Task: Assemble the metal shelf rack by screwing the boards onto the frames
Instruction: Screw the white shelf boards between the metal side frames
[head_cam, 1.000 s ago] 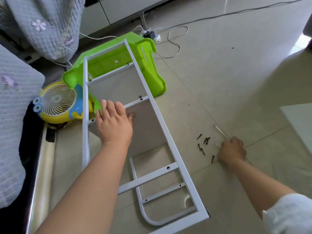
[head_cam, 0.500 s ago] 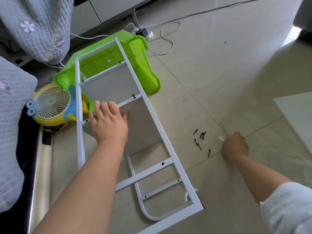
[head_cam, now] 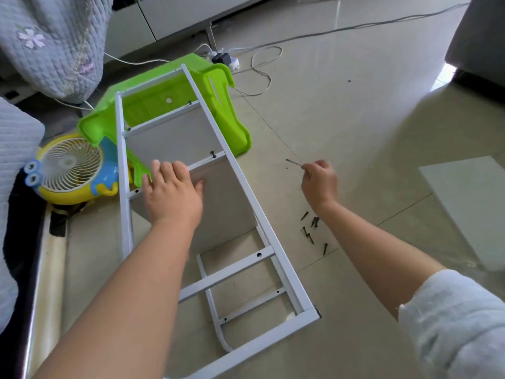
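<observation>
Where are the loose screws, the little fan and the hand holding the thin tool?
Loose screws (head_cam: 311, 228): head view, middle of the dark cluster on the floor.
Fan (head_cam: 71, 166): head view, centre of its white grille.
Right hand (head_cam: 320, 179): head view, back of the hand pinching the thin tool.

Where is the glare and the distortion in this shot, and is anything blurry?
Head view: daylight glare washes the tiled floor at the upper right; a soft shadow crosses it at far right. Wide-angle distortion bows the white frame and stretches the forearms near the bottom edge. The right hand and the thin tool it pinches are slightly soft; the loose screws stay sharp.
</observation>
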